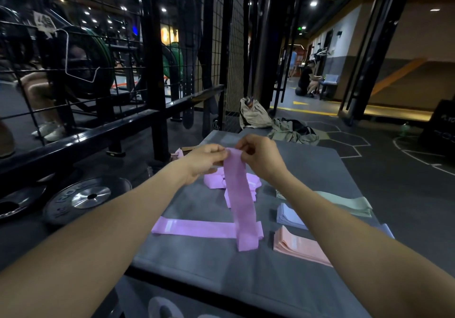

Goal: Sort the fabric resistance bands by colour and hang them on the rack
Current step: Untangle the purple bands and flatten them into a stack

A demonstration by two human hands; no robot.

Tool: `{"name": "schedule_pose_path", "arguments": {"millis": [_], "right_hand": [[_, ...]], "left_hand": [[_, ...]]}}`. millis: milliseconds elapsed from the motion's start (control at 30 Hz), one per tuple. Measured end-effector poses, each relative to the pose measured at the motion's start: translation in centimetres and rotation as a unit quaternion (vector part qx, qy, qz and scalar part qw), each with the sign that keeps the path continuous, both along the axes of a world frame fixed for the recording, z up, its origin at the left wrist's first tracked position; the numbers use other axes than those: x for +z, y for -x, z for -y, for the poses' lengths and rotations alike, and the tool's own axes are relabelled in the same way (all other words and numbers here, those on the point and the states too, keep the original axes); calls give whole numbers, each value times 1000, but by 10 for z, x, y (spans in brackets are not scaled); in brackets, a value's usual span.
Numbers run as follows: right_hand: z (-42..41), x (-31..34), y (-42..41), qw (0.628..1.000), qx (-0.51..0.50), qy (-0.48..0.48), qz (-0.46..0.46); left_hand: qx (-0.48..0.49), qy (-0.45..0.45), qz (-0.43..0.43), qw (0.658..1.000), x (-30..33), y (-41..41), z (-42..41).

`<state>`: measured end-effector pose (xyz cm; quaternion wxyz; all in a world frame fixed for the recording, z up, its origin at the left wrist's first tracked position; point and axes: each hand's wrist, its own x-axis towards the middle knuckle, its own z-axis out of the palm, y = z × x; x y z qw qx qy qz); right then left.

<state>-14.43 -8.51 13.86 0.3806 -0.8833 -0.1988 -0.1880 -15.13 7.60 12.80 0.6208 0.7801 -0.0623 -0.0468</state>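
Note:
A purple fabric band (240,202) hangs from its top end, pinched by my left hand (205,161) and my right hand (261,156) side by side above the grey mat (202,263). Its lower end rests on the mat across another purple band (197,227) lying flat. More purple bands (214,181) lie bunched behind it. To the right sit a blue-grey stack (289,215), a peach stack (299,246) and a pale green band (349,204). The black wire grid rack (152,46) stands at the left, with a white hanger (73,56) on it.
Black weight plates (86,199) lie on the floor left of the mat. A beige bag (253,117) and olive clothing (293,130) sit beyond the mat's far edge. A person sits behind the grid at left; others are down the corridor at right.

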Motion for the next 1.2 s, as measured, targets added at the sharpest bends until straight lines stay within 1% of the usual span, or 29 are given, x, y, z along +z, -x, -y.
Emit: {"name": "schedule_pose_path", "arguments": {"millis": [67,133,200,267,300,367,467,567,667,733,800,867,933,967,1033,1067,1100,1167,1200], "right_hand": [[2,1,1,1000,18,22,-6],[5,3,3,997,62,12,-47],[7,6,7,985,109,-57,-119],[7,8,9,966,120,-136,-182],[7,8,8,960,115,-161,-200],[5,9,7,955,102,-176,-214],[1,11,10,955,92,-178,-220],[-5,13,9,954,72,-182,-226],[-7,13,6,969,43,-138,-201],[-7,14,5,972,22,-129,-194],[-8,16,3,961,7,-176,-214],[-10,18,1,943,1,-235,-234],[-14,21,0,930,23,-271,-246],[-17,23,1,923,45,-287,-252],[-20,26,4,915,74,-306,-253],[-20,26,5,918,73,-305,-241],[-18,26,3,930,62,-289,-219],[-13,24,-2,961,24,-228,-154],[-11,23,-4,971,9,-201,-129]], "left_hand": [[21,-12,46,999,1,-3,2],[29,-14,66,997,1,-5,3],[28,-9,75,997,1,-7,3],[25,-19,85,996,2,-8,4],[23,-24,90,995,2,-9,4],[19,-35,100,994,3,-8,4],[20,-57,118,991,3,-8,2],[27,-59,125,990,4,-7,-1],[25,-73,132,988,5,-7,-3],[52,-101,156,981,5,-5,-2],[71,-97,179,976,5,-3,-2],[37,-72,185,979,4,0,-2],[-5,-59,175,983,2,3,0],[-10,-56,175,983,0,3,2],[13,-38,185,982,-1,2,3],[29,-24,182,983,0,2,3],[39,-12,174,984,1,2,2],[46,-8,162,986,3,2,1],[48,-12,160,986,4,2,0]]}}
